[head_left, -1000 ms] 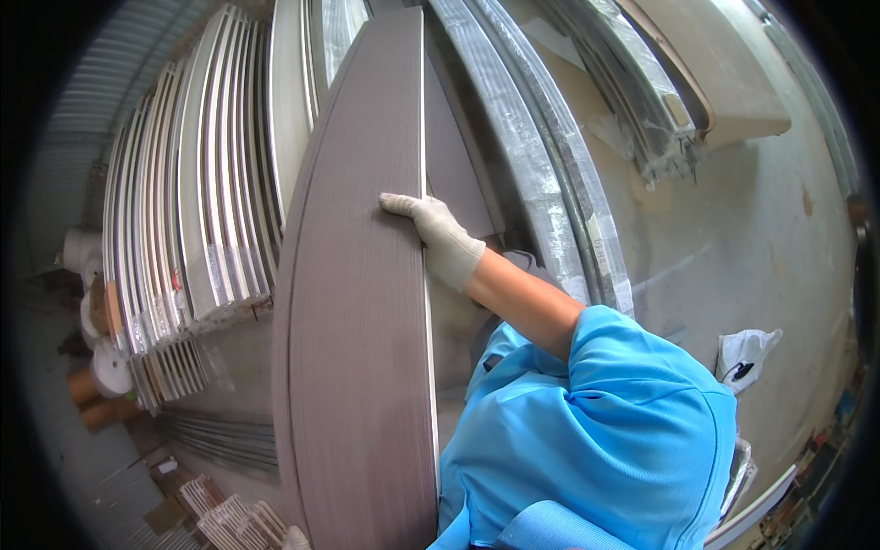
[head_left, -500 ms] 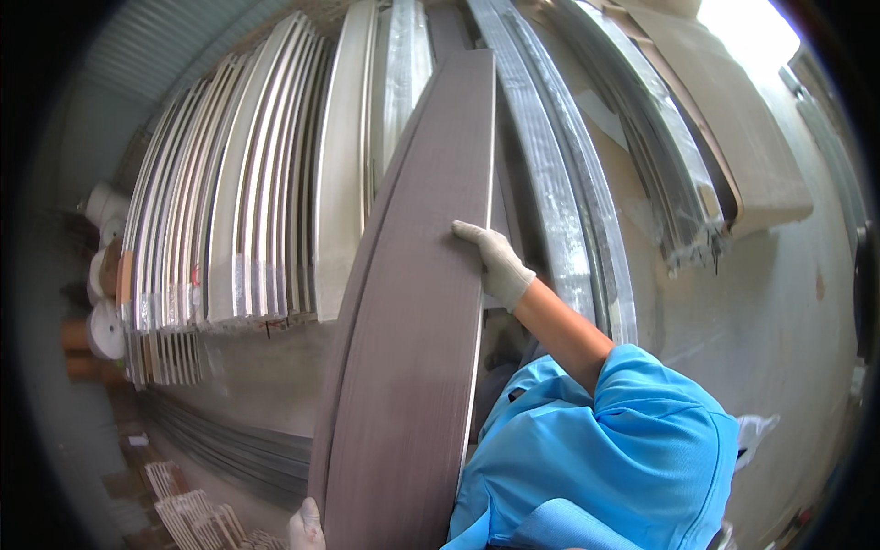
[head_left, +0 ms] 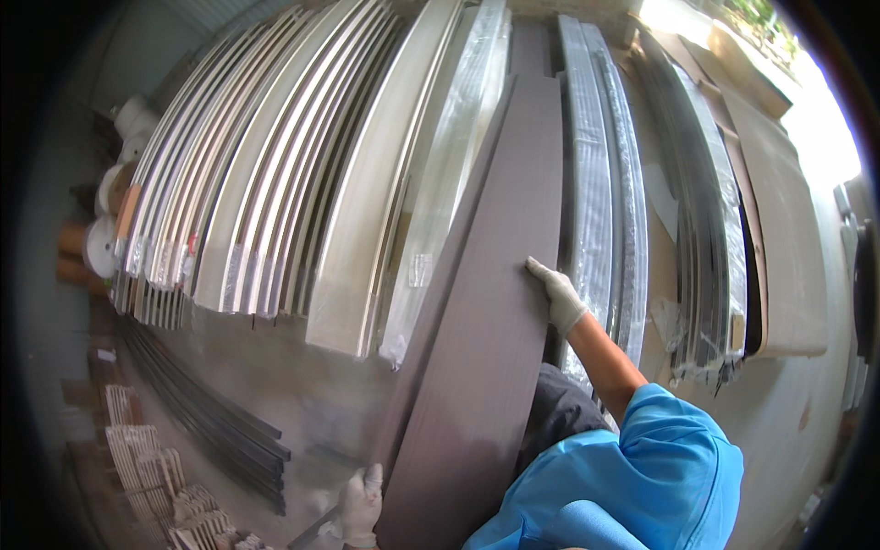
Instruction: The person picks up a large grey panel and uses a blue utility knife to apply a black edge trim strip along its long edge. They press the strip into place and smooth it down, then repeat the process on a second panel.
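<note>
A long grey-brown panel (head_left: 486, 321) runs away from me through the middle of the view, with a narrow darker strip (head_left: 423, 376) along its left side. My right hand (head_left: 557, 295), in a pale work glove, is closed over the panel's right edge about halfway along, fingertips on its upper face. At the near left edge my left hand (head_left: 360, 506), also gloved, grips the panel with its thumb pointing up. The fingers under the panel are hidden on both hands. The panel's near end runs out of the picture.
Left of the panel are stacked long pale boards (head_left: 266, 174) and a plastic-wrapped bundle (head_left: 449, 174). Grey wrapped lengths (head_left: 600, 183) lie close along its right. Beyond are another bundle (head_left: 706, 238) and a large tan sheet (head_left: 779, 211). Dark strips (head_left: 211, 412) lie on the floor at left.
The view has shifted, so the panel and both hands appear farther right. The panel's far end sits a little lower in the picture, and more of my left hand shows. Both hands keep their hold.
</note>
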A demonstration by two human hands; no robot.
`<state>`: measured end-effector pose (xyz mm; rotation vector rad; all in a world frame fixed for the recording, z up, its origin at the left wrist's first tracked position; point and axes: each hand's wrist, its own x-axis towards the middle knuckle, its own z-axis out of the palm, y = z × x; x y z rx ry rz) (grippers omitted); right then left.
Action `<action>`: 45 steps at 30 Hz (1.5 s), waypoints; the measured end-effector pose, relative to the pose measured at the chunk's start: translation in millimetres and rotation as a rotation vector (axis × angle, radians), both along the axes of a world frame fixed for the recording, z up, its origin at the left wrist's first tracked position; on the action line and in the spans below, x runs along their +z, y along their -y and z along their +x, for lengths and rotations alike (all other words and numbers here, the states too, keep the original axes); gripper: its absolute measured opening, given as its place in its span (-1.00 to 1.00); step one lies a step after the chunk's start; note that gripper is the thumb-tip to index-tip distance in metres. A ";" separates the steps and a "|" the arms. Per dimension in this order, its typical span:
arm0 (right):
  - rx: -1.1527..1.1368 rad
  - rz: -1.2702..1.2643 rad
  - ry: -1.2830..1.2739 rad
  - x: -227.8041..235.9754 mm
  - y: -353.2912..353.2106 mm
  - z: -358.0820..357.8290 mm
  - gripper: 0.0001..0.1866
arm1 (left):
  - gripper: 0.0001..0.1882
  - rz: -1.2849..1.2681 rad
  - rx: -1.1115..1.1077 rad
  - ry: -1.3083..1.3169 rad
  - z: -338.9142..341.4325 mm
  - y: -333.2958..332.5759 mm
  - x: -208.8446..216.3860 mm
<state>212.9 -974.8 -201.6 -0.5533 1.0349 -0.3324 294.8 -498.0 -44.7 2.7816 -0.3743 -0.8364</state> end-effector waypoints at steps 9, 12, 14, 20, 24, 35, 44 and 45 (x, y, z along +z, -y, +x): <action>0.045 -0.135 -0.133 -110.4 83.9 23.8 -0.56 | -0.23 -0.122 0.140 -0.198 15.4 91.8 -165.9; 0.101 -0.163 -0.196 -140.5 113.0 29.7 -0.51 | -0.25 -0.212 0.105 -0.145 18.7 113.3 -208.9; 0.106 -0.191 -0.195 -162.6 125.7 34.1 -0.51 | -0.26 -0.251 0.097 -0.130 21.6 127.7 -233.8; 0.111 -0.237 -0.193 -218.5 146.3 47.6 -0.53 | -0.29 -0.236 0.091 -0.123 31.4 154.2 -287.8; 0.107 -0.258 -0.295 -240.4 154.7 55.8 -0.54 | -0.29 -0.230 0.139 -0.202 39.8 164.3 -315.4; 0.097 -0.190 -0.376 -335.3 132.2 61.2 -0.41 | -0.29 -0.278 0.186 -0.243 67.4 183.2 -414.3; -0.006 -0.280 -0.606 -415.5 104.7 46.7 -0.25 | -0.27 -0.298 0.274 -0.392 63.7 179.8 -534.6; -0.005 -0.282 -0.586 -427.6 105.5 48.2 -0.26 | -0.28 -0.306 0.287 -0.395 62.3 181.7 -543.6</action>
